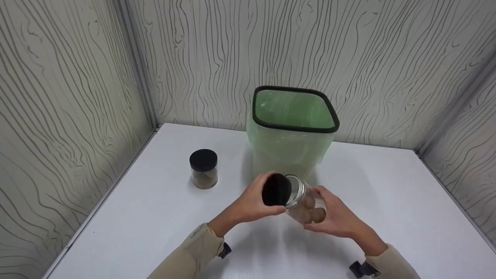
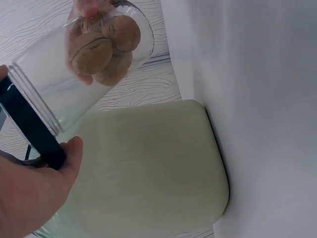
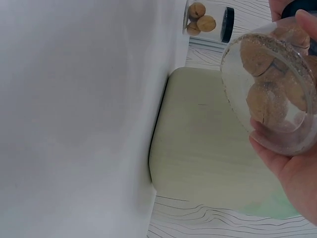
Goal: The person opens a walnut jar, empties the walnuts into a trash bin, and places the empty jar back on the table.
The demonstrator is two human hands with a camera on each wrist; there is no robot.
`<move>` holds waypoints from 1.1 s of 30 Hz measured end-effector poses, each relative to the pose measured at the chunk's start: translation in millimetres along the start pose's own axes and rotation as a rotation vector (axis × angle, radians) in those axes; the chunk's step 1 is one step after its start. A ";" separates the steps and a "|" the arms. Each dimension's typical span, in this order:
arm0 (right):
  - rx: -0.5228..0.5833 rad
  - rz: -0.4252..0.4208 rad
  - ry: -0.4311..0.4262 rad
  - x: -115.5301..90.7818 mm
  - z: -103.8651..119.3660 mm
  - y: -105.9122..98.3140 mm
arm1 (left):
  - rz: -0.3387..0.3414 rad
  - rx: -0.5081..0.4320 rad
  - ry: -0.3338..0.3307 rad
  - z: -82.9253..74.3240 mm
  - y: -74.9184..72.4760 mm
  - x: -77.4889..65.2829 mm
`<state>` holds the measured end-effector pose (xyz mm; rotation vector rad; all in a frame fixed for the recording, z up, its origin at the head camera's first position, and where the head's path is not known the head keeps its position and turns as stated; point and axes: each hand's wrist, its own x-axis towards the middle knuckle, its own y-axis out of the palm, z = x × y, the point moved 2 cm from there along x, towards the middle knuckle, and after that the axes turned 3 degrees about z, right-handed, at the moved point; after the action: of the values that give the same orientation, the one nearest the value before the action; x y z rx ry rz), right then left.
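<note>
We see white table point(image 1: 135, 217) | green-lined bin point(image 1: 286, 149) at its back | glass jar point(image 2: 57, 77) tilted above the table before the bin, grasped by our right hand point(image 1: 339, 217) | capped jar point(image 1: 204, 173) upright left of the bin | black lid point(image 1: 276, 190) gripped by our left hand point(image 1: 250, 201) at the tilted jar's mouth | walnuts point(image 2: 91, 53) in both jars

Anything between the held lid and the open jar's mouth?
Nothing visible. The black lid, in the left grip, is right by the mouth of the open jar; whether they touch is unclear. The green-lined bin stands beyond, the lidded jar off left.
</note>
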<state>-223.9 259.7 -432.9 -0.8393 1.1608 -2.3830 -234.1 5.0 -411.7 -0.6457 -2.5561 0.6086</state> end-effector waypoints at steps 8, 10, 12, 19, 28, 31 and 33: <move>0.004 0.005 0.053 -3.7 -3.4 -2.1 | 0.034 0.049 -0.021 11.2 -4.3 -2.0; -0.004 0.000 0.057 -4.7 -4.2 -3.1 | 0.048 0.072 -0.041 13.9 -6.2 -2.7; -0.009 -0.007 0.056 -5.1 -4.6 -4.2 | 0.064 0.087 -0.068 16.5 -8.6 -2.9; -0.001 -0.027 0.085 -6.9 -6.1 -6.3 | 0.085 0.147 -0.138 30.2 -17.9 -4.7; 0.001 -0.027 0.112 -8.4 -9.1 -5.6 | 0.100 0.250 -0.126 43.8 -25.5 -5.6; -0.001 -0.029 0.111 -7.8 -9.3 -5.4 | 0.109 0.312 -0.144 48.6 -26.5 -3.4; 0.001 -0.024 0.104 -6.7 -8.5 -5.5 | 0.112 0.352 -0.164 51.1 -27.5 -1.7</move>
<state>-224.7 271.6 -435.0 -0.7401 1.1956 -2.4724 -267.6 -33.3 -439.7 -0.6373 -2.4778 1.1608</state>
